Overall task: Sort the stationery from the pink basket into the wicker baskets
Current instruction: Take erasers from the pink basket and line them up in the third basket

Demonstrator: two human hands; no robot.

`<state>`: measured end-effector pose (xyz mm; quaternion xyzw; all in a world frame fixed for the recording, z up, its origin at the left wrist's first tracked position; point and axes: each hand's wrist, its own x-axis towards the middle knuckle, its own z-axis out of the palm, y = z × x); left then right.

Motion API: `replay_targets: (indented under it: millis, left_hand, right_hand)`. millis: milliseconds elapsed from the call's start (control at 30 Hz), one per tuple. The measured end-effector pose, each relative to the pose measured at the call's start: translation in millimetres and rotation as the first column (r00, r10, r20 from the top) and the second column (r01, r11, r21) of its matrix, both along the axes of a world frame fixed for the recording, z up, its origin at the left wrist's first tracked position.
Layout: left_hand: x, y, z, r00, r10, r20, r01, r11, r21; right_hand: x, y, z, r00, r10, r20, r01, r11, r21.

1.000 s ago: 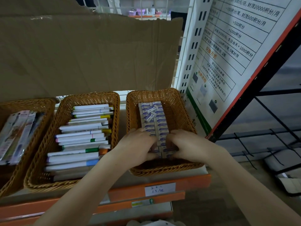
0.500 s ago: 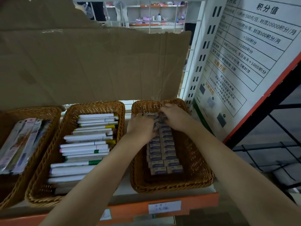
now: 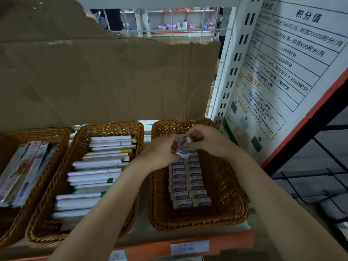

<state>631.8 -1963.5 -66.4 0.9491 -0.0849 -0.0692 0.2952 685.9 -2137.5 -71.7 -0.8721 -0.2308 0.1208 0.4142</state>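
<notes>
On the shelf, right basket: my left hand pinches one boxed eraser, and my right hand pinches another eraser, both held over the far end of the eraser basket.
Stock: the eraser rows lie in two neat columns down the basket floor, from just below my hands toward the near rim.
Pink basket: not in view, so I cannot tell what is left to sort.
Risk: I judge that a loose pinch could drop an eraser askew onto the rows, or my wrists could nudge the columns out of line as I set these down.
Risk two: the erasers are small and slick-wrapped, so one could slip down beside the rows against the wicker wall.
Neighbours: the marker basket sits just beside it on the left, then a basket of packaged pens.
Surface: a white shelf with an orange front edge bearing a paper label.
Room: cardboard sheet behind the baskets, a printed notice board at right, more shelving beyond.
</notes>
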Motion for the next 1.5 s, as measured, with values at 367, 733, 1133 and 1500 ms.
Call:
replay_targets:
  millis: [367, 733, 1133, 1500]
  left_hand:
    - [-38.9, -1.7, 18.8, 0.953, -0.021, -0.301, -0.236, 0.572, -0.785]
    - [-61.7, -13.7, 6.6, 0.913, 0.071, -0.402, -0.389, 0.450, -0.804]
    - [-71.6, -13.3, 6.5, 0.990, 0.140, 0.024, -0.116, 0.896, -0.428]
    - [-96.4, -9.1, -0.7, 0.980, -0.120, 0.158, 0.121, 0.993, 0.003]
  right_hand:
    - [-53.6, -7.2, 12.6, 0.885, 0.054, -0.462, 0.304, 0.685, 0.662]
    - [-94.2, -5.3, 0.3, 0.913, -0.104, -0.396, 0.328, 0.765, 0.555]
    - [-104.4, -19.1, 10.0, 0.964, -0.189, -0.189, 0.246, 0.904, 0.351]
    - [-122.8, -40.1, 10.2, 0.988, -0.051, 0.148, 0.074, 0.985, -0.158]
